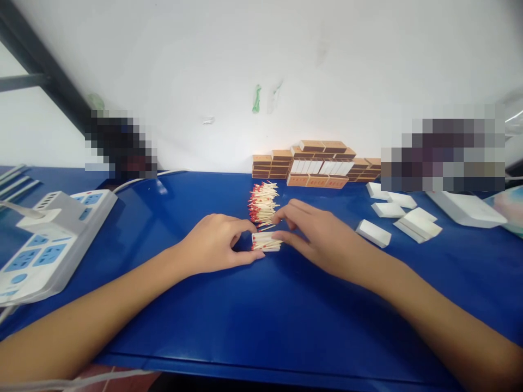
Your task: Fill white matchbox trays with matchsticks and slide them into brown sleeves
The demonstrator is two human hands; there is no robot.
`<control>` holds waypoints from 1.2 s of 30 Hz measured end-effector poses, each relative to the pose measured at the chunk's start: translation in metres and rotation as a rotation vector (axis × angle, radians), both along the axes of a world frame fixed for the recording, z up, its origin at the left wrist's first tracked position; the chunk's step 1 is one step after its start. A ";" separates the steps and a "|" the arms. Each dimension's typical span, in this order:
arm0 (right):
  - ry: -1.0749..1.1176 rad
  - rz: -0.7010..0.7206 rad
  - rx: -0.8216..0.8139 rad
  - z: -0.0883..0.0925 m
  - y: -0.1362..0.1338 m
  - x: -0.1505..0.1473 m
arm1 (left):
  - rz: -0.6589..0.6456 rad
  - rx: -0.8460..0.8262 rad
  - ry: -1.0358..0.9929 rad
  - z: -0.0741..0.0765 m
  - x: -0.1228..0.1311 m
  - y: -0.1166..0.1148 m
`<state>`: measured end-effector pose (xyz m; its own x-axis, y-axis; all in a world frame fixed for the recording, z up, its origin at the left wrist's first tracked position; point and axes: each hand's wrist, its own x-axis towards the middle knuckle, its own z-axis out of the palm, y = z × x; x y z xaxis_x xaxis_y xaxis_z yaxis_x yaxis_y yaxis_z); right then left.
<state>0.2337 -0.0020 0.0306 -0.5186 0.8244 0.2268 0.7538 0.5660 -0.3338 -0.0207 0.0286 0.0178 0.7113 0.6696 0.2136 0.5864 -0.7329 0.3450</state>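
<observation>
A small white matchbox tray [266, 249] lies on the blue table, holding several red-tipped matches [267, 240]. My left hand [216, 242] grips its left end, thumb at the near side and index finger at the far side. At the tray's right end is my right hand [312, 228], its thumb on or just over the matches. The right index finger is bent beside the near edge of a loose match pile [263, 204], apart from the thumb. No match clearly shows between those fingertips. Most red heads in the pile point left.
Brown matchboxes [318, 181] are stacked against the white wall, some with white sides. White trays or boxes [373, 233] lie scattered right, near a larger white box [468, 209]. A power strip [53, 245] with a plugged-in cable sits left. Blurred patches cover both back corners.
</observation>
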 end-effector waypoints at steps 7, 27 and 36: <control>-0.031 0.036 -0.173 0.009 0.003 0.021 | -0.071 0.035 -0.058 0.005 -0.003 0.000; 0.034 0.034 -0.314 0.010 -0.002 0.011 | -0.117 -0.077 -0.124 0.002 0.002 -0.002; 0.051 -0.022 -0.278 0.018 0.002 0.019 | -0.091 0.051 -0.247 0.000 0.005 -0.004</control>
<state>0.2532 -0.0005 0.0482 -0.4938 0.8694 0.0154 0.7430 0.4311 -0.5119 -0.0157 0.0244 0.0178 0.6902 0.5893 0.4198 0.4197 -0.7987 0.4311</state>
